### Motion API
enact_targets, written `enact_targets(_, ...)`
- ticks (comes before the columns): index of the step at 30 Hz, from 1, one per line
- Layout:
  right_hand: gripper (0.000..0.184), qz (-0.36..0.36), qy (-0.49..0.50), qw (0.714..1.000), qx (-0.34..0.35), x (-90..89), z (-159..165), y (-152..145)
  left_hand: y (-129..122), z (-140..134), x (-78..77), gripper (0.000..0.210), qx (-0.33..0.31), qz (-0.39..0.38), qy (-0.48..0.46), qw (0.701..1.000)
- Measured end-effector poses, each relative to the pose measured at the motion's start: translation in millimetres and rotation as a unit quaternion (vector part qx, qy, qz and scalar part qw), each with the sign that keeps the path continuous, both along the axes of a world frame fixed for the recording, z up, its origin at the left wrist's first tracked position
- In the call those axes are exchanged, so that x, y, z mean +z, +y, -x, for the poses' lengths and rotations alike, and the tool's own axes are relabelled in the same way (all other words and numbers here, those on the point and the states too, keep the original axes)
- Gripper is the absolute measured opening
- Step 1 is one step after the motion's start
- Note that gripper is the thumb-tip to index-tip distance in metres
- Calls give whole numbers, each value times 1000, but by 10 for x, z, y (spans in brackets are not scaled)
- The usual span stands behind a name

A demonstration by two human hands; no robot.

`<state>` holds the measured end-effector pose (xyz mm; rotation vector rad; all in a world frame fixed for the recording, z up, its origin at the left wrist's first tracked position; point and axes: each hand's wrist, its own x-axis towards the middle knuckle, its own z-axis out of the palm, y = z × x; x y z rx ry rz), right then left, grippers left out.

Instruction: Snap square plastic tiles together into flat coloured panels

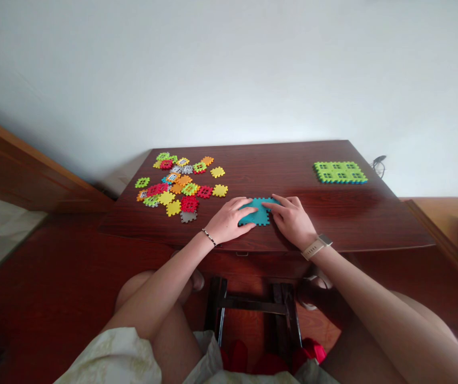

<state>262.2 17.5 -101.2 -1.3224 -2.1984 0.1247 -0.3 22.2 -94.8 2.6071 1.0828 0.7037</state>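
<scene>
A flat blue panel of toothed interlocking tiles (260,216) lies on the dark wooden table in front of me. My left hand (231,220) grips its left side, with fingers along the top edge and surface and the thumb by the lower edge. At the upper right corner, my right hand (292,220) holds the same panel, its index finger reaching over the surface. The fingers cover parts of the panel's left and right edges. Left of my hands is a loose spread of toothed tiles (167,198) in yellow, red, orange, green and grey, some with window grids.
At the right back of the table (269,170) sits a green windowed panel (340,172) with a blue layer under it. A black cable (378,166) shows past the right edge. A pale wall (229,74) stands behind. A dark stool frame (253,305) is below.
</scene>
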Motion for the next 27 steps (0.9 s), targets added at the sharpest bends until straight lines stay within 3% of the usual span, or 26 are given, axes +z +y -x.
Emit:
enact_targets(4,48,4,-12,1000,9,19,14,-13,4,1,-10,41,-1,-4,1,1000)
enact_targets(27,43,-8,-19,1000,1,41,54,-12,-25,-19,12,40,-6,-36,10,999)
